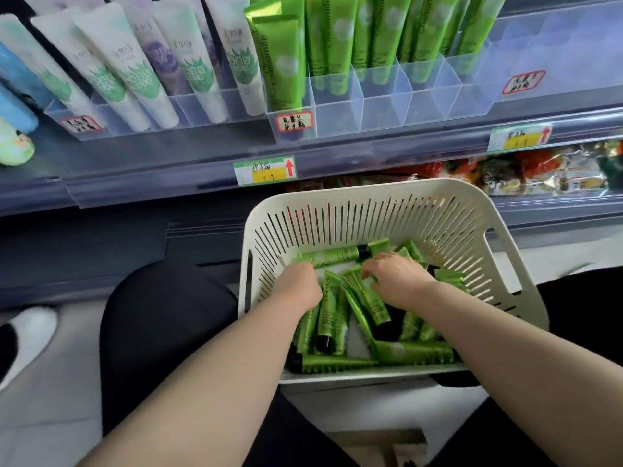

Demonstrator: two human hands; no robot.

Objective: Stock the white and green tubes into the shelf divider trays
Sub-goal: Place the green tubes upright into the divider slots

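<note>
Both in the basket (371, 192): R hand (399, 281) fingers (371, 273) curl round a green tube (376, 306); L hand (298, 286) grip hidden, can't tell. Best gather w/ caps aligned for the trays (381, 106).

tubes (381, 357) in basket (371, 188), basket before shelf (168, 163), divider trays (381, 109) on shelf behind

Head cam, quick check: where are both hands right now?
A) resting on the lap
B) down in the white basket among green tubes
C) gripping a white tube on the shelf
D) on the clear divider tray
B: the left hand and right hand both reach inside the white basket, in among the loose green tubes, well below the shelf.
</note>
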